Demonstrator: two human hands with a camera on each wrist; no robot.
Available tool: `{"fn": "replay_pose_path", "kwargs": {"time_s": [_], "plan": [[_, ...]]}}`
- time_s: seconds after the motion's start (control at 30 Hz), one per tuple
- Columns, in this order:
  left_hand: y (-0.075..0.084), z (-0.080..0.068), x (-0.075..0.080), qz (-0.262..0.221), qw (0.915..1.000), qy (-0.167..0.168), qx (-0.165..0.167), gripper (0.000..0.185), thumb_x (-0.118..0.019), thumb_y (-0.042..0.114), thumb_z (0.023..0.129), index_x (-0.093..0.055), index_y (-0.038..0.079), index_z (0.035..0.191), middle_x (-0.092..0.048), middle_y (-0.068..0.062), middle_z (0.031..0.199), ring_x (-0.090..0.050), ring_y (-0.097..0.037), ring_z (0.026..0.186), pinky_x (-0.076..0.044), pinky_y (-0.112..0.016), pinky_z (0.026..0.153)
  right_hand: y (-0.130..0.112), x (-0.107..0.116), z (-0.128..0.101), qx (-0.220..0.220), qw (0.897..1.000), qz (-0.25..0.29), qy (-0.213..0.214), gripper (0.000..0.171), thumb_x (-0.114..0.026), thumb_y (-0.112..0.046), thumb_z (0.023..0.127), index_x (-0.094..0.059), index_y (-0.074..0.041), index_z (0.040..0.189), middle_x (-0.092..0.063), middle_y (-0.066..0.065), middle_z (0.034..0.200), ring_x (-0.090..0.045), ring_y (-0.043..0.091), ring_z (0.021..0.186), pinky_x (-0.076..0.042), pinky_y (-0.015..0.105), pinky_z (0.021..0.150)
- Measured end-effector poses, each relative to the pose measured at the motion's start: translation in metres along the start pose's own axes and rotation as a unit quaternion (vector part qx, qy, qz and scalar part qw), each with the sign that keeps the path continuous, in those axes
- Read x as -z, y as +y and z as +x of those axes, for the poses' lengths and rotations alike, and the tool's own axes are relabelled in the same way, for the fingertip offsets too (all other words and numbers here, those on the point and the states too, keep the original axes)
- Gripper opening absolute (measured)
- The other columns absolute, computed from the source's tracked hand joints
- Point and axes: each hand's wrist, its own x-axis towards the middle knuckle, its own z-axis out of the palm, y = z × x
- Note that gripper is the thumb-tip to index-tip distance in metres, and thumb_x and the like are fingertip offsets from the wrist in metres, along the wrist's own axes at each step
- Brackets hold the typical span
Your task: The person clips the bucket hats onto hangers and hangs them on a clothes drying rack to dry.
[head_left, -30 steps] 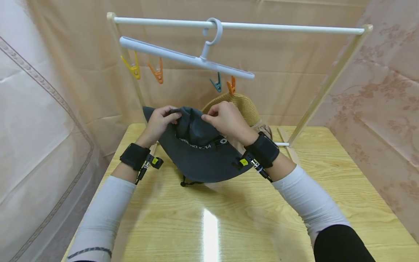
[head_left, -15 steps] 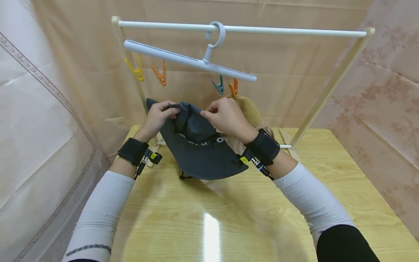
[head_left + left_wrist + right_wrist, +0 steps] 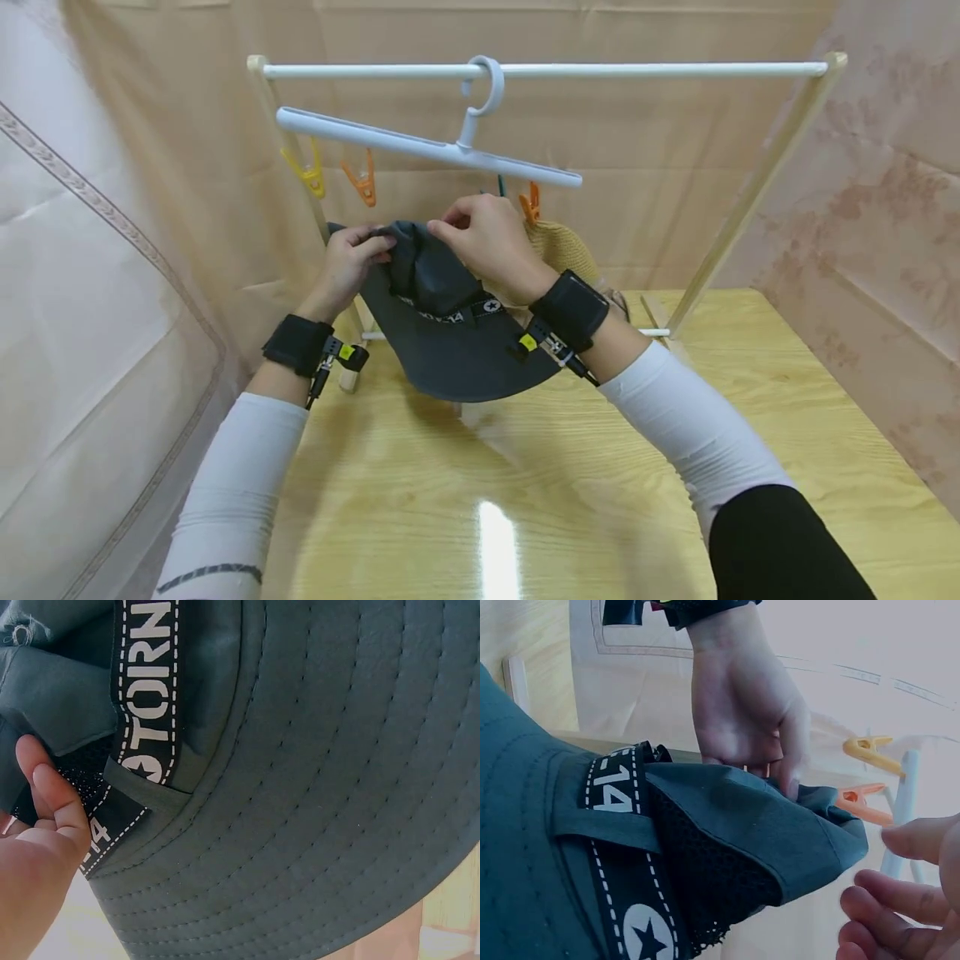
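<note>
A dark grey-green bucket hat (image 3: pixel 472 354) with a wide stitched brim hangs above the table, tilted, its black lettered band showing. My left hand (image 3: pixel 347 262) pinches the top of its crown between thumb and fingers; the right wrist view shows this grip of the left hand (image 3: pixel 750 712) too. Beside the crown, my right hand (image 3: pixel 487 242) is bent with thumb and fingertips apart, nothing between them. Above both hands a pale blue hanger (image 3: pixel 420 148) hangs at a slant. It bears a yellow clip (image 3: pixel 306 171), an orange clip (image 3: pixel 362 179), and a teal clip (image 3: pixel 502 185) partly hidden by the right hand.
A tan straw hat (image 3: pixel 566 246) hangs from another orange clip (image 3: pixel 530 202), behind my right hand. The hanger hooks over a white rod (image 3: pixel 652 70) on wooden posts (image 3: pixel 757 192). Below lies a wood-grain table (image 3: pixel 600 467); curtains (image 3: pixel 150 250) surround it.
My right hand has moved left and up, now partly covering the teal clip. The left hand keeps its pinch on the bucket hat, which has shifted slightly up and left.
</note>
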Motion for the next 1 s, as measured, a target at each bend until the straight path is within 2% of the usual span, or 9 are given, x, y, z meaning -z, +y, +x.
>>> {"fn": "replay_pose_path", "kwargs": {"time_s": [0.1, 0.2, 0.33, 0.57, 0.67, 0.77, 0.87, 1.0], "plan": [[0.002, -0.001, 0.006, -0.01, 0.9998, 0.015, 0.002, 0.03, -0.054, -0.003, 0.094, -0.071, 0.015, 0.076, -0.064, 0.005, 0.083, -0.059, -0.008, 0.074, -0.052, -0.017, 0.069, -0.006, -0.004, 0.008, 0.009, 1.0, -0.001, 0.004, 0.028, -0.064, -0.033, 0.095, -0.074, -0.007, 0.102, -0.07, 0.007, 0.097, -0.062, 0.019, 0.086, -0.048, 0.03, 0.075], [0.005, 0.0, 0.011, -0.011, 0.9998, 0.017, 0.001, 0.029, -0.054, -0.002, 0.094, -0.071, 0.015, 0.077, -0.064, 0.005, 0.082, -0.059, -0.008, 0.073, -0.051, -0.018, 0.07, -0.011, -0.007, 0.015, 0.021, 1.0, -0.002, 0.01, 0.029, -0.064, -0.033, 0.095, -0.072, -0.007, 0.104, -0.069, 0.008, 0.1, -0.061, 0.019, 0.089, -0.048, 0.031, 0.078], [0.008, 0.001, 0.015, 0.007, 0.9997, 0.025, 0.0, 0.029, -0.055, -0.001, 0.094, -0.071, 0.018, 0.079, -0.064, 0.006, 0.083, -0.059, -0.007, 0.072, -0.05, -0.017, 0.07, -0.019, -0.01, 0.022, 0.033, 0.999, -0.004, 0.015, 0.032, -0.063, -0.034, 0.095, -0.071, -0.006, 0.108, -0.067, 0.008, 0.1, -0.06, 0.019, 0.09, -0.047, 0.031, 0.079], [0.011, 0.0, 0.016, 0.039, 0.9981, 0.048, 0.002, 0.027, -0.057, 0.002, 0.093, -0.07, 0.02, 0.076, -0.063, 0.008, 0.082, -0.058, -0.007, 0.07, -0.049, -0.018, 0.07, -0.035, -0.018, 0.037, 0.044, 0.998, -0.027, 0.028, 0.043, -0.064, -0.042, 0.093, -0.069, -0.006, 0.116, -0.066, 0.007, 0.094, -0.057, 0.017, 0.081, -0.042, 0.026, 0.07], [0.013, -0.002, 0.017, 0.045, 0.9972, 0.059, 0.007, 0.026, -0.057, 0.003, 0.093, -0.07, 0.019, 0.077, -0.062, 0.007, 0.082, -0.058, -0.007, 0.07, -0.049, -0.018, 0.07, -0.039, -0.02, 0.045, 0.065, 0.995, -0.06, 0.04, 0.043, -0.062, -0.046, 0.093, -0.071, -0.006, 0.105, -0.058, 0.003, 0.076, -0.052, 0.016, 0.068, -0.034, 0.023, 0.061], [0.016, -0.002, 0.017, 0.035, 0.9971, 0.067, 0.012, 0.025, -0.057, 0.002, 0.092, -0.07, 0.018, 0.077, -0.062, 0.006, 0.081, -0.058, -0.007, 0.068, -0.049, -0.018, 0.068, -0.042, -0.021, 0.053, 0.077, 0.991, -0.091, 0.055, 0.046, -0.059, -0.051, 0.094, -0.071, -0.006, 0.092, -0.044, -0.001, 0.063, -0.043, 0.013, 0.058, -0.026, 0.021, 0.055], [0.018, -0.001, 0.017, 0.03, 0.9971, 0.068, 0.016, 0.024, -0.057, 0.002, 0.092, -0.07, 0.016, 0.077, -0.062, 0.005, 0.079, -0.058, -0.008, 0.065, -0.05, -0.018, 0.067, -0.047, -0.025, 0.063, 0.074, 0.99, -0.106, 0.062, 0.049, -0.056, -0.055, 0.093, -0.062, -0.009, 0.077, -0.036, -0.003, 0.061, -0.037, 0.012, 0.055, -0.022, 0.02, 0.053], [0.017, -0.001, 0.017, 0.037, 0.9971, 0.064, 0.021, 0.024, -0.055, 0.002, 0.093, -0.068, 0.016, 0.078, -0.063, 0.005, 0.076, -0.059, -0.008, 0.064, -0.051, -0.019, 0.066, -0.053, -0.036, 0.072, 0.067, 0.988, -0.117, 0.076, 0.052, -0.054, -0.062, 0.091, -0.044, -0.015, 0.07, -0.033, -0.003, 0.061, -0.034, 0.012, 0.053, -0.02, 0.021, 0.05]]}}
